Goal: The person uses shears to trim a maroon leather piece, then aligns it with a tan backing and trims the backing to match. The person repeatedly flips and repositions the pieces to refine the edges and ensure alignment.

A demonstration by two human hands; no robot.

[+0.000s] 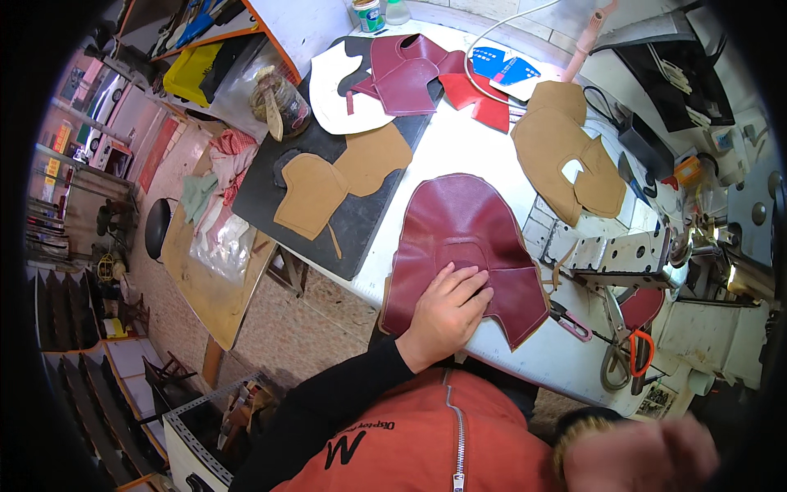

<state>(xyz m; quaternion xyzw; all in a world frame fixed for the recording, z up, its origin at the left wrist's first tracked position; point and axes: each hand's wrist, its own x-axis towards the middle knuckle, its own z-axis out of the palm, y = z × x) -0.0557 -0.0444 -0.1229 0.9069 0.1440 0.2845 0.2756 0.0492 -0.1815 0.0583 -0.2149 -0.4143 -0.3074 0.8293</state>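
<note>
A maroon leather piece [459, 205] with a rounded top and stitched seams, shaped like a shoe upper, lies on the near part of the white table [402, 197]. My left hand [449, 316] rests on its lower middle, palm down with the fingers stretched out. At the lower right, well away from the leather and near the camera, my right hand [643, 451] is raised. Motion smears its fingers, so I cannot make out whether they hold anything. Scissors with orange handles [642, 353] and a pink-handled tool [571, 321] lie right of the leather.
Tan pieces [311, 193] lie on a black mat [344, 234] at the left. Another tan piece [549, 135] and a maroon-and-white one [406, 78] are farther back. A sewing machine arm [623, 252] juts in from the right. A jar with a brush [279, 102] stands far left.
</note>
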